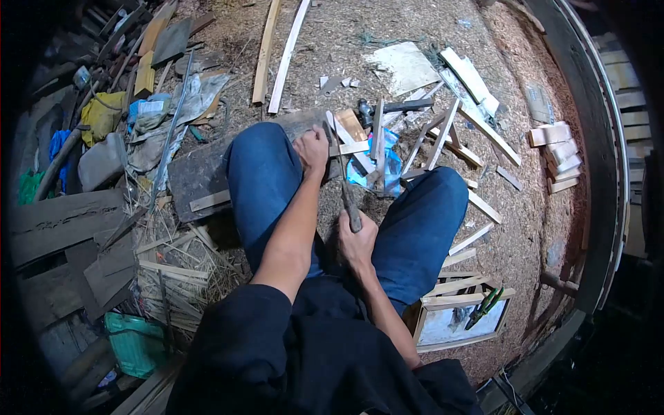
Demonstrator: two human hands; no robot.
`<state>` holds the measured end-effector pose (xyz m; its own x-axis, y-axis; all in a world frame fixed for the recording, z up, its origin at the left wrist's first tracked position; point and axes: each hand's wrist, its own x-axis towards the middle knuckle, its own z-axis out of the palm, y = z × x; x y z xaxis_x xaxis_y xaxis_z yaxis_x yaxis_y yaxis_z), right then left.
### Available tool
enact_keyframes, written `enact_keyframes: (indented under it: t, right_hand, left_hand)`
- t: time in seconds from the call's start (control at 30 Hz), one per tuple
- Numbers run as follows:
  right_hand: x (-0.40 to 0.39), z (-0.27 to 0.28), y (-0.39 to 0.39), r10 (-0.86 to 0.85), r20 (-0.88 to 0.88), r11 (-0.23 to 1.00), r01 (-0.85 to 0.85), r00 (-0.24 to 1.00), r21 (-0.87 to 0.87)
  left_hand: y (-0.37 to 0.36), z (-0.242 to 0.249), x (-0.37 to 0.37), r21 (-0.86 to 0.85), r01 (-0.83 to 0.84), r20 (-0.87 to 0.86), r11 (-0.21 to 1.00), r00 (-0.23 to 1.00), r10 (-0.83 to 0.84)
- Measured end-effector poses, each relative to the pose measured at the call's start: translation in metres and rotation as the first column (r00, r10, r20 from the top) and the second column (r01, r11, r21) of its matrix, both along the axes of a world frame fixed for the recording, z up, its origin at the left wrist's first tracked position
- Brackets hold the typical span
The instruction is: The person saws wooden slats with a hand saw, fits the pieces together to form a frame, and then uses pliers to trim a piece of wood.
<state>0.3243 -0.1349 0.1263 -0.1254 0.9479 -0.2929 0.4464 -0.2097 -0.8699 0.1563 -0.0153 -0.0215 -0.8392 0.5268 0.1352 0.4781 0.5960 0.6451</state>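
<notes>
Brown shavings carpet the floor (429, 28) from end to end, and across them, under the bent left knee, lies the dark plank (200, 173), our landmark here. Far to its right stands a dark beam (588, 90). Two long battens (266, 55) reach away beyond the plank, one yellowish, one paler. Past its right end, a dirty white sheet (401, 68) lies flat. Nearer the person, well right of the plank, sits a small wooden frame (462, 325), pale inside. Now the blade (343, 169), long and slim, at the plank's right end: the right hand (357, 238) has its thick handle wrapped firmly, tip pointing away. Just right of the plank, a black hammer (408, 106) rests among scraps. Over at the plank's right end, the left hand (311, 147) is curled in, just beside a pale strip (353, 148) that meets the blade; whether it grips that strip, I cannot tell. Smallest of all, green-handled pliers (485, 308) lie on the frame, well away from the plank.
</notes>
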Motion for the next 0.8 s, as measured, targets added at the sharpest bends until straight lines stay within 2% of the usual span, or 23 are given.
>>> enact_keyframes:
  t: [0.2,0.23,0.27,0.33,0.37,0.4,0.47,0.53,0.63,0.7,0.73,0.77,0.8]
  right_hand:
    - [0.009,-0.008,0.001,-0.002,-0.036,0.999,0.004,0.999,0.050]
    - [0.009,-0.007,0.003,-0.013,-0.048,0.998,0.016,0.999,0.060]
    - [0.011,-0.005,0.003,-0.011,-0.065,0.999,0.015,0.998,0.050]
    - [0.013,-0.006,0.003,-0.026,-0.095,0.998,0.031,0.995,0.046]
    - [0.016,-0.008,0.002,-0.003,-0.081,0.999,0.006,0.997,0.038]
    - [0.018,-0.010,0.001,0.020,-0.066,0.999,-0.018,0.998,0.027]
    - [0.018,-0.001,0.002,0.032,-0.089,0.999,-0.029,0.996,0.044]
    - [0.022,0.008,0.006,0.035,-0.094,0.997,-0.029,0.995,0.069]
    - [0.017,0.008,0.009,0.088,-0.058,0.970,-0.072,0.994,0.231]
    - [0.018,0.008,0.010,0.051,-0.056,0.979,-0.039,0.997,0.202]
    - [0.017,0.010,0.010,0.033,-0.058,0.985,-0.023,0.998,0.168]
    - [0.019,0.015,0.009,-0.010,-0.134,0.991,0.028,0.991,0.131]
    - [0.020,0.015,0.010,-0.013,-0.132,0.991,0.030,0.991,0.131]
  left_hand:
    - [-0.007,0.027,0.007,-0.094,0.019,-0.001,0.995,1.000,-0.019]
    - [-0.009,0.041,0.005,-0.182,0.082,0.086,0.980,0.994,-0.067]
    - [-0.015,0.037,0.003,-0.181,0.094,0.075,0.979,0.994,-0.082]
    - [-0.020,0.031,-0.007,-0.057,0.379,-0.058,0.924,0.922,-0.382]
    - [-0.022,0.032,-0.010,-0.089,0.461,-0.033,0.883,0.885,-0.465]
    - [-0.025,0.042,-0.013,-0.093,0.475,-0.039,0.875,0.876,-0.480]
    - [-0.029,0.055,-0.019,-0.202,0.600,0.083,0.774,0.798,-0.597]
    - [-0.030,0.050,-0.037,-0.230,0.688,0.256,0.688,0.725,-0.639]
    - [-0.036,0.061,-0.047,-0.158,0.708,0.342,0.688,0.693,-0.635]
    - [-0.043,0.060,-0.044,-0.202,0.747,0.106,0.634,0.660,-0.744]
    - [-0.042,0.064,-0.041,-0.201,0.752,0.109,0.627,0.654,-0.749]
    - [-0.042,0.067,-0.038,-0.192,0.767,0.037,0.613,0.629,-0.776]
    - [-0.039,0.072,-0.036,-0.183,0.780,-0.037,0.598,0.603,-0.797]
